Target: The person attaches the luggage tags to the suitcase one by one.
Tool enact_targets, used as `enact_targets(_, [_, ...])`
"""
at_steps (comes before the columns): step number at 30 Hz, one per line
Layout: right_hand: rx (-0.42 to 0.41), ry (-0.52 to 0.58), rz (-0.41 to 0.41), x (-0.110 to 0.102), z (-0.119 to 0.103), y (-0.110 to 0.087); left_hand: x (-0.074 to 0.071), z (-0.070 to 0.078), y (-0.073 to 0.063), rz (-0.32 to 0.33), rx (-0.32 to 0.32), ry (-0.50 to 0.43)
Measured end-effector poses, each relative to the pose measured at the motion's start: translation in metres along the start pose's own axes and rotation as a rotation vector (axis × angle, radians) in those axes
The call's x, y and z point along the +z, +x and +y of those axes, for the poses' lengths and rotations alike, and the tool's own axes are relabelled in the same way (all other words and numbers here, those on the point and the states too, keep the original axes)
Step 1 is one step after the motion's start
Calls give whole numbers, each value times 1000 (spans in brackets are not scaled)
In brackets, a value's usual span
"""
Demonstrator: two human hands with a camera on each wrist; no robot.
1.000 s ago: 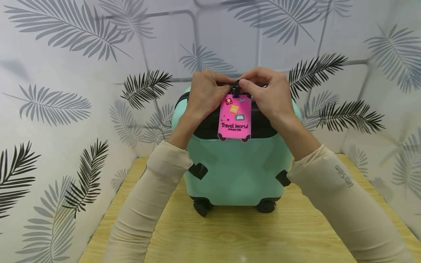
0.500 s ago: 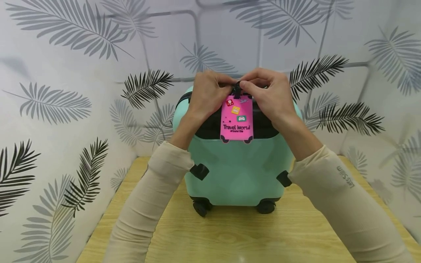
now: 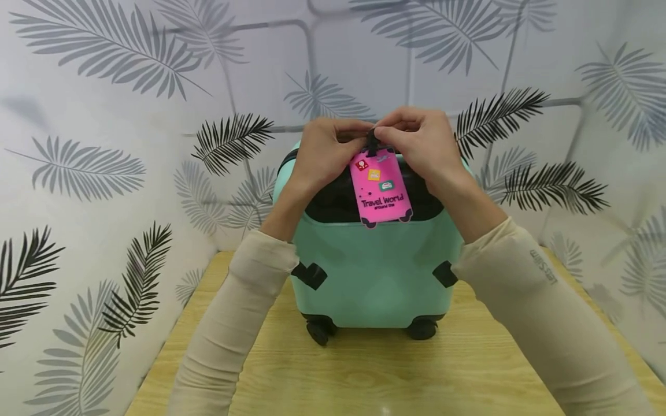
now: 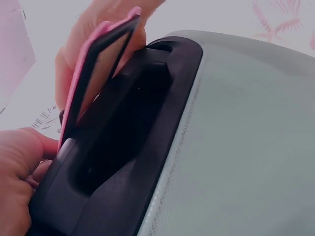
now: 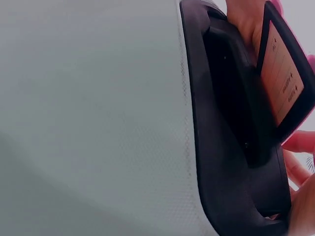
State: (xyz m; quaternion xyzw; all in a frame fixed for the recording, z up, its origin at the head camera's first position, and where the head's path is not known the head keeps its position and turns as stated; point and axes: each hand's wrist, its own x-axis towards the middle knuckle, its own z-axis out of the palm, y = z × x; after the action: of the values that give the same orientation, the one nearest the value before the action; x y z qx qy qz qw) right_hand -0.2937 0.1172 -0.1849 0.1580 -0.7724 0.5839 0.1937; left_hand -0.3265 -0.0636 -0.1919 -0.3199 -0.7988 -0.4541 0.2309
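In the head view a pink luggage tag (image 3: pixel 382 188) printed "Travel World" hangs tilted by its black strap (image 3: pixel 372 143) at the top of a mint-green suitcase (image 3: pixel 377 277). My left hand (image 3: pixel 325 153) pinches the strap from the left with thumb and fingers. From the right, my right hand (image 3: pixel 429 147) pinches it too, its fingertips meeting those of the left. Both wrist views look along the suitcase's black handle (image 4: pixel 147 105). The back of the tag (image 5: pixel 283 78), a lined card in a black frame, shows there. Fingers hide much of the strap.
The suitcase stands on its black wheels (image 3: pixel 319 330) on a wood-grain table (image 3: pixel 385 372). Pale walls (image 3: pixel 104 133) with a leaf pattern close in the back and both sides. Black straps (image 3: pixel 312 275) stick out from both sleeve cuffs in front of the suitcase.
The luggage tag has swung from hanging straight to a tilt, its lower end shifted right. Both hands keep hold of the strap, with slight movement of the fingers.
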Motion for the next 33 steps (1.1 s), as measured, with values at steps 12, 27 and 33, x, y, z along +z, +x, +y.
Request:
enact_targets(12, [53,-98,-11,-1,-3,3,-7,2,-8,-72,-58,-106])
enact_targets(27, [-136,-97,65,-5,11,-8,-4,-1,-11,-81,6,-176])
enact_targets(33, [-214,-28,54,-6,15,-9,-4,0,-10,-66,-11,-169])
